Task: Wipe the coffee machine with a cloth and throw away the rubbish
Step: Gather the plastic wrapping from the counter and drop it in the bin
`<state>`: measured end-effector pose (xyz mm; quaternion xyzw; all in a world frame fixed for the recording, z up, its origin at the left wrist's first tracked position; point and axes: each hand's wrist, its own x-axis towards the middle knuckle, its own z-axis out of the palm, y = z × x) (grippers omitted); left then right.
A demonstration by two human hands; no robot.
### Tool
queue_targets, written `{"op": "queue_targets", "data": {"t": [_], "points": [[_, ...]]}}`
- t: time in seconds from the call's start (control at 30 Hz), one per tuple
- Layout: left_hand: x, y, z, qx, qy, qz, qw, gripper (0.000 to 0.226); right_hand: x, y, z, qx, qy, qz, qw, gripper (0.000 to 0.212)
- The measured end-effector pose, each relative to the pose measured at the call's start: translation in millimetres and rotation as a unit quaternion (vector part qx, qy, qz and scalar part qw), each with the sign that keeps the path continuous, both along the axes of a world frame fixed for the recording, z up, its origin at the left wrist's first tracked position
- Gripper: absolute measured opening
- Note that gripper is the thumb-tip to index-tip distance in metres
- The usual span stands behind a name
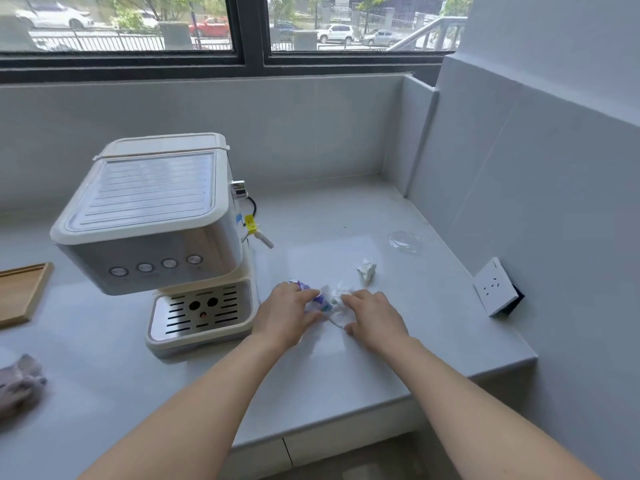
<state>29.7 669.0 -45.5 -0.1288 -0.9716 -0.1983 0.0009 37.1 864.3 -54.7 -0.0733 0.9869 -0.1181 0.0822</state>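
A cream and steel coffee machine stands on the grey counter left of centre. Right of its drip tray, my left hand is closed on a crumpled purple and white wrapper. My right hand presses on a crumpled white tissue that touches the wrapper. A small white paper scrap lies just beyond my hands. A clear plastic lid rests farther back right. A grey cloth lies bunched at the counter's left edge, away from both hands.
A wooden tray sits at the far left. A white wall socket sticks out from the right wall just above the counter. The steam wand with a yellow tag juts from the machine's right side. The counter's front edge runs below my forearms.
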Motion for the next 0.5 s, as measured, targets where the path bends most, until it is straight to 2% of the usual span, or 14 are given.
{"op": "queue_targets", "data": {"t": [0.17, 0.37, 0.5], "points": [[1.5, -1.8, -3.0, -0.006, 0.016, -0.003, 1.000, 0.018, 1.1, 0.7, -8.7, -0.006, 0.016, -0.005, 1.000, 0.023], [8.5, -7.1, -1.3, -0.003, 0.039, -0.014, 0.999, 0.013, 6.3, 1.7, -4.7, -0.075, 0.034, -0.039, 0.996, 0.029], [18.4, -9.9, 3.1, 0.032, 0.067, -0.014, 0.997, 0.009, 15.9, 2.4, 5.2, -0.094, 0.058, -0.051, 0.993, 0.025]]}}
